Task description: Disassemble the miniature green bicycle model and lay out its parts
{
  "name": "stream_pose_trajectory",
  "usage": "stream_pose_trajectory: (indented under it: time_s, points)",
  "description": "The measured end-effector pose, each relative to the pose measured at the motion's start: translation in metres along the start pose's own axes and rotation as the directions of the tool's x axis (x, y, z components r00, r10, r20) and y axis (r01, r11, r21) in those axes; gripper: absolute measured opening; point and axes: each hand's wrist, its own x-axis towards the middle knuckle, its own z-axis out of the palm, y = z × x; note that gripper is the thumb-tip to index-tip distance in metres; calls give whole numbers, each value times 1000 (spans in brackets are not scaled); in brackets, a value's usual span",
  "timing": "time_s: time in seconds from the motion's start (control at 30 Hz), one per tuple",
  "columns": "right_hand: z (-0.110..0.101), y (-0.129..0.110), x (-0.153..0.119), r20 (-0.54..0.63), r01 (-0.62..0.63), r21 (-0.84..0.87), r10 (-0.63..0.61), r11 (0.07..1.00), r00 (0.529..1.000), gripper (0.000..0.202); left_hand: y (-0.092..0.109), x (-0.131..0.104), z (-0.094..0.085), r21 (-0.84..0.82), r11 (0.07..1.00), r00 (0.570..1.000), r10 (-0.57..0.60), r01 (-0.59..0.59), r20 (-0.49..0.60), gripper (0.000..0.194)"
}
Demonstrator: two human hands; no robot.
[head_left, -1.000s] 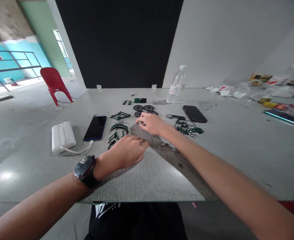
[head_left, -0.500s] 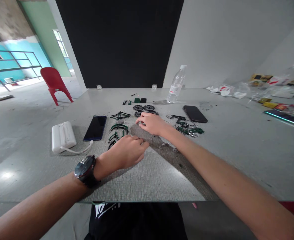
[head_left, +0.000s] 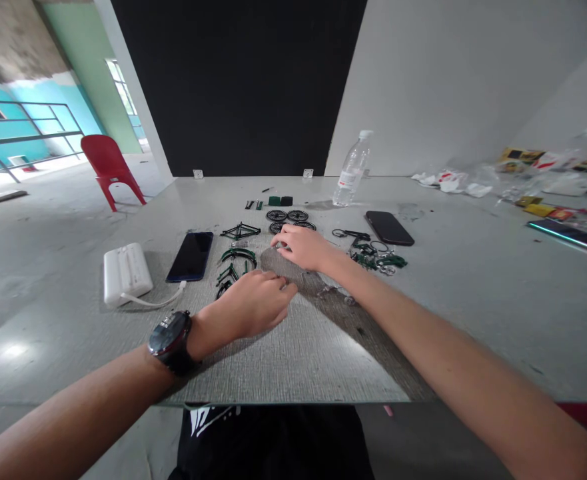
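Observation:
My left hand [head_left: 257, 301] rests low over the table with its fingers curled together. Whatever those fingertips may hold is hidden. Ahead and to the right, my right hand [head_left: 306, 248] has thumb and fingers drawn into a pinch around something too small to name. Just beyond it lie several small black spoked wheels [head_left: 276, 215], partly covered by the hand. To the left are a small dark bicycle frame [head_left: 242, 231] and curved green mudguards [head_left: 238, 254]. Green frame-like parts [head_left: 228, 273] lie beside my left hand, which partly covers them.
A phone [head_left: 190, 257] and a white power bank [head_left: 127, 273] with a cable lie left. Right are another phone [head_left: 390, 228], a pile of green and black parts [head_left: 377, 259] and clear plastic bits [head_left: 336, 291]. A water bottle [head_left: 353, 170] stands behind.

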Motion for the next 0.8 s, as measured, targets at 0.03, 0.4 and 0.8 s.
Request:
stream_pose_trajectory:
  time_s: [0.03,0.4,0.8]
  points:
    - [0,0,0,3,2,-1,-2,1000,1000,31,0,0,0,0,1000,1000,0,0,0,18]
    - [0,2,0,24,6,-2,-6,1000,1000,31,0,0,-1,-2,1000,1000,0,0,-13,17]
    - [-3,4,0,10,-3,59,2,998,1000,23,1,0,-2,-11,1000,1000,-7,7,-3,20]
